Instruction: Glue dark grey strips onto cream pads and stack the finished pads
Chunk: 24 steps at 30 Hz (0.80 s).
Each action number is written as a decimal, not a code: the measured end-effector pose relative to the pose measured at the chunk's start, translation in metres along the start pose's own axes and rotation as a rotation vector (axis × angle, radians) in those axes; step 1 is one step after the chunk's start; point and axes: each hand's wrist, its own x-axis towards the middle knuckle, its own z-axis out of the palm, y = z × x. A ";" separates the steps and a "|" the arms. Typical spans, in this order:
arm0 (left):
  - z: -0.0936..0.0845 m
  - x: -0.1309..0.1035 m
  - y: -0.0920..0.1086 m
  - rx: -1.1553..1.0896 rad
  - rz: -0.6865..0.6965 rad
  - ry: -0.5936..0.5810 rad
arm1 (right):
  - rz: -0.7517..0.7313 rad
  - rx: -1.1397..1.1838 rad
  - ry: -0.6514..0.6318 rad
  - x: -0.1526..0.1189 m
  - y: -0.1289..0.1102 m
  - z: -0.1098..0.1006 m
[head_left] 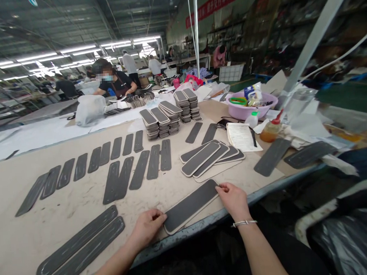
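Observation:
A long dark grey panel (190, 207) with rounded corners and a pale rim lies at the table's front edge. My left hand (148, 226) pinches its near left end between thumb and fingers. At the far right end, my right hand (233, 198) grips the corner in the same way. Just beyond it is a loose pile of similar rimmed panels (201, 158), fanned over each other. To the left, two long grey strips (81, 243) with glossy streaks lie side by side. Rows of shorter grey strips (154, 162) with similar streaks spread across the table behind.
Neat stacks of rimmed panels (163, 120) stand at the back. On the right are a notepad (241, 136), a bottle of amber liquid with a red nozzle (271, 128), a purple basin (251, 108) and a slanting metal post (314, 38). A co-worker (114, 81) sits across the table.

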 end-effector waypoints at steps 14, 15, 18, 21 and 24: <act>-0.005 -0.007 0.017 0.315 0.092 0.025 | -0.034 -0.106 0.022 -0.004 -0.001 -0.001; -0.005 -0.007 0.018 0.320 0.088 0.026 | -0.035 -0.114 0.020 -0.004 -0.001 -0.001; -0.004 -0.008 0.019 0.334 0.083 0.025 | -0.038 -0.134 0.021 -0.004 -0.001 -0.001; -0.004 -0.010 0.021 0.335 0.092 0.023 | -0.028 -0.125 0.028 -0.004 -0.002 -0.001; -0.003 -0.011 0.020 0.333 0.104 0.035 | -0.032 -0.119 0.028 -0.005 -0.003 -0.001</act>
